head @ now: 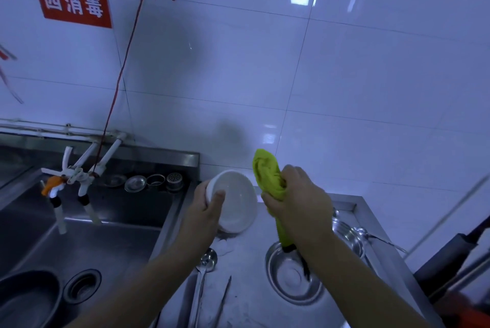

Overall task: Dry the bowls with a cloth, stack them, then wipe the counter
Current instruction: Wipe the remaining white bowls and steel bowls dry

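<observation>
A metal bowl (293, 274) sits on the steel surface (246, 301) nearest. Above it, the right hand (299, 197) fingers grip a green cloth (270, 176); the left hand (209, 203) fingers clasp a tilted white bowl (236, 200).

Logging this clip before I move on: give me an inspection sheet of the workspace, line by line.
Surface: steel counter, pale smears on it.
Job's things: white bowl held tilted above the counter; green cloth bunched beside it, not touching.
Clutter: metal bowl, ladle, tongs, strainer parts.
Hands: left hand grips the bowl; right hand grips the cloth.
Cables: red string from wall to taps.
Surroundings: sink, tiled wall, red sign.
</observation>
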Action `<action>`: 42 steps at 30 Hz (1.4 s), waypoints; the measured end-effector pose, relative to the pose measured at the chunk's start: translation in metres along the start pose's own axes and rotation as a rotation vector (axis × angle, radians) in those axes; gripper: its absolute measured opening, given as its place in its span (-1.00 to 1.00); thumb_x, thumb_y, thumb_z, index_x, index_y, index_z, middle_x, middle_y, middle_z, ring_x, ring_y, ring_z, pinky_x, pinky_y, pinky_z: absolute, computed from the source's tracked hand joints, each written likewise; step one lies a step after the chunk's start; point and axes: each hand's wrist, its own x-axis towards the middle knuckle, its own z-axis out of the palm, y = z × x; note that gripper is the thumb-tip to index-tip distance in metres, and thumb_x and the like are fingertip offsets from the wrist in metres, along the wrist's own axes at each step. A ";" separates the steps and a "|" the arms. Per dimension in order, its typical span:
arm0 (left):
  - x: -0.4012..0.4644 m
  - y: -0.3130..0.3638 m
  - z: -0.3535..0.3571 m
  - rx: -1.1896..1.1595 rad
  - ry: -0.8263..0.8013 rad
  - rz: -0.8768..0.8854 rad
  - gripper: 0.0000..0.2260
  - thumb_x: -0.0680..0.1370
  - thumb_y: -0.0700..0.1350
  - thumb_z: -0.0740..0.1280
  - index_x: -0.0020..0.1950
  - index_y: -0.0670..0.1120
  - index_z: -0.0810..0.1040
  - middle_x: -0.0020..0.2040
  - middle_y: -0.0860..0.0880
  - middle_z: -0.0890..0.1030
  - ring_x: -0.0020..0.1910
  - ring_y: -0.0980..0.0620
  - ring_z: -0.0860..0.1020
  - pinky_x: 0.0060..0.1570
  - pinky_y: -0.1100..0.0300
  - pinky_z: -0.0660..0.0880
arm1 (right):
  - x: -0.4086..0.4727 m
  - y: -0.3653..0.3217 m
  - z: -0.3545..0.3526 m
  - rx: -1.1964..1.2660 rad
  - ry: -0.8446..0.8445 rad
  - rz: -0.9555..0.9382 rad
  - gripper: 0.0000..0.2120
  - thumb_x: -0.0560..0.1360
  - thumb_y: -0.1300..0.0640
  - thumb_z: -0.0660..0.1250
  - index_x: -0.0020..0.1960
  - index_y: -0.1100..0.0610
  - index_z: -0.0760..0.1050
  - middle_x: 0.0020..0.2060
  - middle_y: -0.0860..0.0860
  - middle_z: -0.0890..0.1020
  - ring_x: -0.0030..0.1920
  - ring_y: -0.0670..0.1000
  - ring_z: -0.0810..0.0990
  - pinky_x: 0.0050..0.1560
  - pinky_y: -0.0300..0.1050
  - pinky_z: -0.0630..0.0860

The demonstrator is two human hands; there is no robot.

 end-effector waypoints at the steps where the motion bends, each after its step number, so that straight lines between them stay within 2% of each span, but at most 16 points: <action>1: -0.003 0.003 0.003 -0.021 -0.012 -0.004 -0.82 0.60 -0.01 0.17 0.20 0.12 0.39 0.00 0.04 0.51 -0.09 0.09 0.51 -0.42 0.20 0.57 | -0.002 -0.006 0.002 -0.110 0.045 -0.108 -0.61 0.19 -0.03 0.58 -0.24 0.06 0.39 -0.33 -0.02 0.50 -0.44 0.09 0.48 -0.50 -0.20 0.21; 4: -0.010 0.010 0.008 0.011 -0.037 0.051 -0.77 0.60 0.06 0.13 0.25 0.13 0.36 0.01 0.08 0.54 -0.12 0.14 0.54 -0.44 0.50 0.43 | -0.022 -0.024 0.017 -0.234 0.009 -0.322 -0.61 0.25 -0.13 0.55 -0.14 0.14 0.57 -0.24 0.03 0.60 -0.33 0.02 0.55 -0.43 -0.16 0.45; 7: -0.009 0.012 0.005 0.013 -0.054 0.072 -0.70 0.60 0.06 0.11 0.32 0.09 0.34 0.08 0.05 0.55 -0.05 0.20 0.55 -0.29 0.48 0.44 | -0.039 -0.027 0.022 -0.088 -0.121 -0.391 -0.66 0.50 -0.11 0.21 0.07 0.09 0.59 0.05 -0.03 0.64 -0.12 0.03 0.55 -0.20 -0.08 0.58; 9: -0.006 0.011 0.001 -0.042 -0.069 0.058 -0.69 0.60 0.05 0.11 0.34 0.08 0.33 0.12 0.04 0.52 -0.02 0.20 0.55 -0.22 0.40 0.48 | -0.042 -0.020 0.019 0.010 -0.127 -0.411 -0.63 0.48 -0.09 0.19 0.16 0.05 0.57 0.13 -0.06 0.63 -0.08 0.05 0.55 -0.12 -0.03 0.59; 11: -0.004 0.012 -0.002 -0.102 -0.111 0.066 -0.67 0.56 0.11 0.11 0.31 0.14 0.35 0.10 0.07 0.53 -0.05 0.19 0.58 -0.28 0.34 0.53 | -0.042 -0.015 0.018 0.057 -0.147 -0.428 -0.55 0.46 -0.13 0.24 0.28 0.03 0.50 0.28 -0.03 0.54 0.16 0.10 0.54 0.13 0.03 0.53; 13: -0.006 0.015 0.000 -0.143 -0.145 0.102 -0.66 0.52 0.15 0.12 0.29 0.17 0.36 0.08 0.14 0.53 -0.03 0.25 0.57 -0.29 0.39 0.52 | -0.045 -0.017 0.021 0.079 -0.195 -0.425 -0.42 0.48 -0.19 0.22 0.44 0.03 0.34 0.44 0.01 0.36 0.45 0.13 0.28 0.41 0.08 0.27; 14: -0.008 0.017 0.003 -0.142 -0.146 0.129 -0.69 0.54 0.13 0.12 0.27 0.17 0.37 0.06 0.18 0.54 -0.02 0.31 0.56 -0.26 0.44 0.50 | -0.048 -0.020 0.023 0.074 -0.185 -0.413 -0.38 0.49 -0.21 0.21 0.47 0.02 0.28 0.46 0.03 0.31 0.49 0.13 0.19 0.45 0.09 0.16; 17: -0.010 0.024 0.009 -0.125 -0.122 0.173 -0.77 0.62 -0.03 0.12 0.26 0.13 0.40 0.07 0.21 0.54 -0.02 0.38 0.53 -0.19 0.54 0.43 | -0.053 -0.031 0.027 0.058 -0.019 -0.383 -0.48 0.50 -0.14 0.25 0.40 0.05 0.40 0.38 0.06 0.44 0.44 0.14 0.32 0.37 0.06 0.31; 22: -0.006 0.039 0.008 -0.127 -0.131 0.199 -0.77 0.62 -0.13 0.17 0.19 0.11 0.49 0.09 0.15 0.56 -0.04 0.34 0.53 -0.16 0.52 0.42 | -0.065 -0.035 0.036 0.143 0.171 -0.493 -0.62 0.50 0.15 0.35 0.31 0.16 0.51 0.29 0.06 0.54 0.35 0.07 0.45 0.24 -0.04 0.42; 24: -0.006 0.043 0.005 -0.076 -0.170 0.234 -0.80 0.59 -0.11 0.21 0.12 0.13 0.52 0.06 0.11 0.58 -0.04 0.31 0.53 -0.13 0.47 0.44 | -0.059 -0.021 0.032 0.106 0.224 -0.646 -0.69 0.51 0.21 0.36 0.25 0.17 0.55 0.21 0.08 0.60 0.25 0.09 0.54 0.15 -0.03 0.49; 26: -0.006 0.047 -0.001 0.007 -0.253 0.236 -0.76 0.49 -0.05 0.19 0.10 0.13 0.53 0.05 0.06 0.59 0.00 0.17 0.55 -0.05 0.30 0.49 | -0.046 0.004 0.023 0.068 0.242 -0.878 -0.80 0.52 0.22 0.37 0.14 0.17 0.62 0.13 0.08 0.65 0.14 0.10 0.61 0.09 -0.01 0.53; 30: 0.008 0.060 -0.010 0.306 -0.555 0.185 -0.64 0.39 -0.05 0.19 0.16 0.13 0.51 0.09 0.02 0.57 0.05 0.01 0.54 0.06 0.05 0.49 | -0.021 0.039 0.008 -0.017 0.176 -1.209 -0.88 0.52 0.18 0.37 -0.04 0.12 0.69 0.05 0.05 0.68 0.07 0.12 0.65 0.10 0.00 0.55; 32: 0.014 0.065 -0.011 0.249 -0.598 0.101 -0.62 0.36 -0.06 0.22 0.17 0.12 0.53 0.07 0.00 0.59 0.02 0.00 0.57 0.01 0.06 0.52 | -0.018 0.039 0.010 -0.024 0.201 -1.175 -0.90 0.51 0.20 0.39 -0.08 0.12 0.69 0.03 0.05 0.69 0.02 0.13 0.66 0.03 0.00 0.57; 36: 0.002 0.047 0.004 -0.028 -0.316 0.108 -0.70 0.38 -0.10 0.28 0.08 0.11 0.56 -0.04 -0.04 0.64 -0.03 -0.03 0.61 -0.15 0.16 0.56 | -0.025 0.020 0.021 -0.024 0.325 -0.903 -0.90 0.51 0.25 0.39 -0.03 0.15 0.67 0.05 0.07 0.67 -0.02 0.15 0.65 -0.12 0.01 0.53; 39: -0.009 0.036 0.019 -0.224 -0.162 0.186 -0.74 0.54 -0.16 0.22 0.06 0.18 0.54 -0.07 0.08 0.64 -0.10 0.19 0.60 -0.22 0.37 0.51 | -0.037 -0.001 0.036 0.040 0.390 -0.694 -0.88 0.52 0.21 0.39 0.04 0.15 0.66 0.08 0.07 0.66 0.00 0.13 0.63 -0.11 -0.02 0.49; 42: -0.004 0.038 0.012 -0.161 -0.203 0.257 -0.75 0.53 -0.06 0.16 0.12 0.19 0.52 0.00 0.17 0.61 -0.04 0.25 0.56 -0.15 0.44 0.46 | -0.048 -0.006 0.044 0.095 0.373 -0.679 -0.81 0.50 0.21 0.43 0.11 0.18 0.64 0.10 0.08 0.65 0.05 0.11 0.63 -0.06 -0.01 0.52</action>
